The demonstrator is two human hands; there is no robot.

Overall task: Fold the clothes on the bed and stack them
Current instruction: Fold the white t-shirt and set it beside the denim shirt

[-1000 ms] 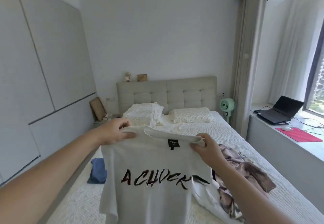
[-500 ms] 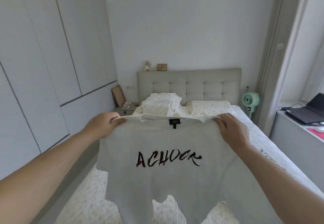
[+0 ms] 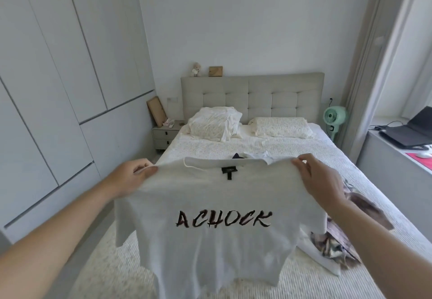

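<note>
A white T-shirt with black "ACHOCK" lettering hangs spread out in the air over the bed. My left hand grips its left shoulder and my right hand grips its right shoulder. The collar with a black label faces up at the top edge. A crumpled patterned brownish garment lies on the bed at the right, partly hidden by my right arm. Beyond the shirt's collar, a white garment and a dark one peek out on the bed.
Two pillows lie against the padded headboard. A nightstand stands left of the bed beside the wardrobe wall. A green fan and a window ledge with a laptop are at the right.
My hands have moved further apart, so the shirt now hangs stretched flat between them. The camera has tipped down a little, showing more of the bed and the patterned garment.
</note>
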